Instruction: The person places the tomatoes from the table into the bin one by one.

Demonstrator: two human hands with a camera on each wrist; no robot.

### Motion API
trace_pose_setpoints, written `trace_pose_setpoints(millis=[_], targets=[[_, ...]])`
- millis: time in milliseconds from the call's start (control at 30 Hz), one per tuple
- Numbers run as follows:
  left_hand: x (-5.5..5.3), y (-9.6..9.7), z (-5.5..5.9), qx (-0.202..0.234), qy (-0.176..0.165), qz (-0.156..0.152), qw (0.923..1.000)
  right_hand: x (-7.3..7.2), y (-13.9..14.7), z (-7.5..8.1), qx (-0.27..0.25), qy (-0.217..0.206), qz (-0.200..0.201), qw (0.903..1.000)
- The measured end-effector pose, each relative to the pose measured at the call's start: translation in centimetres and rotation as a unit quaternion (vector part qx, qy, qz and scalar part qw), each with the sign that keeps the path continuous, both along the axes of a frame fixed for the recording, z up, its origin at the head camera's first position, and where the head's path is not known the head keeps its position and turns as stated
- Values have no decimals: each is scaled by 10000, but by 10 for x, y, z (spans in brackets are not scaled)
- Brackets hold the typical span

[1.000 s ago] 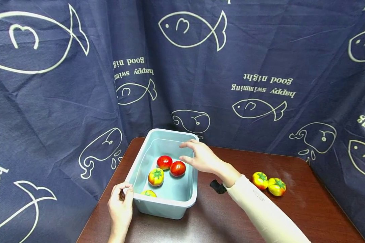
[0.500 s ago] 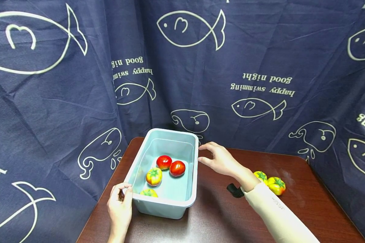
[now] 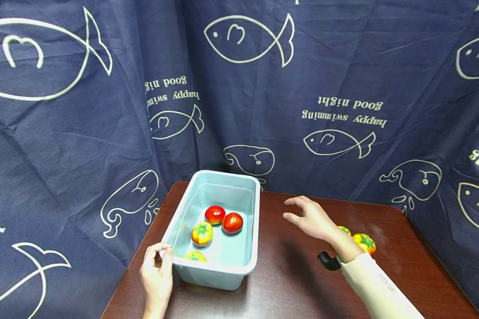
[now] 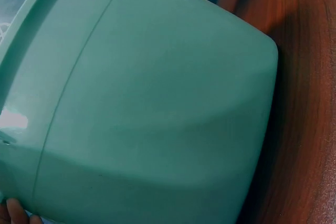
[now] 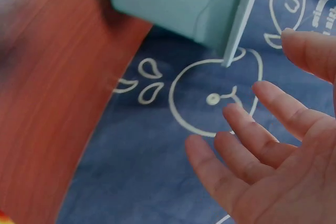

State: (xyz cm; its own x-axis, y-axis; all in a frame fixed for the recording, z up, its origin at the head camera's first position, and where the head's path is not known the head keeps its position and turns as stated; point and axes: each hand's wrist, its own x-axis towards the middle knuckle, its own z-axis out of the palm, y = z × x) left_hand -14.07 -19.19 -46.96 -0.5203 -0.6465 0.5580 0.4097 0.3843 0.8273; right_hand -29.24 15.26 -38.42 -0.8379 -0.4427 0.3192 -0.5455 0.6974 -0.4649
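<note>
My left hand (image 3: pixel 157 277) grips the near left corner of a pale blue plastic bin (image 3: pixel 209 277), thumb and fingers at its rim. In the left wrist view the bin's wall (image 4: pixel 152 93) fills most of the picture, with fingertips (image 4: pixel 17 212) at the lower left. Inside lie two glossy red, tomato-like fruits (image 3: pixel 232 223) and a yellow-red tomato (image 3: pixel 202 234) with a green star-shaped top. Another such tomato (image 3: pixel 195 256) is partly hidden by the near wall. My right hand (image 3: pixel 313 218) hovers right of the bin, fingers spread and holding nothing; its palm (image 5: pixel 294 182) shows in the right wrist view.
Two more yellow-red tomatoes (image 3: pixel 364 243) sit on the brown table (image 3: pixel 407 266) at the right, partly behind my right forearm. A dark blue curtain (image 3: pixel 263 110) with white fish drawings hangs behind and to the left. A black strap piece (image 3: pixel 329 261) juts from my right wrist.
My right hand has moved from over the bin's inside out to the right, past the rim, its fingers spread. The left hand has stayed at the bin's corner.
</note>
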Motion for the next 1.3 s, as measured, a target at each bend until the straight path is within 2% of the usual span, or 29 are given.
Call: trace_pose_setpoints(millis=[167, 333, 533, 633, 867, 1133, 1300], targets=[[7, 7, 16, -25, 185, -12, 9998, -2, 18, -12, 54, -280, -199, 9994], [5, 8, 17, -38, 280, -36, 9996, -4, 37, -22, 4, -482, -405, 9980], [4, 9, 15, -95, 356, -12, 9993, -3, 60, -27, -24, -794, -654, 9947], [3, 8, 13, -98, 381, -15, 9992, -3, 71, -29, 14, -742, -809, 9940], [-8, -1, -10, -66, 428, 3, 9991, -5, 89, -40, 171, -651, -1119, 9914], [-7, -3, -13, 120, 340, -65, 9993, -10, 103, -58, 208, -409, -1559, 9867], [-9, -3, -16, 25, 446, -53, 9990, -13, 114, -71, 247, -184, -1841, 9824]])
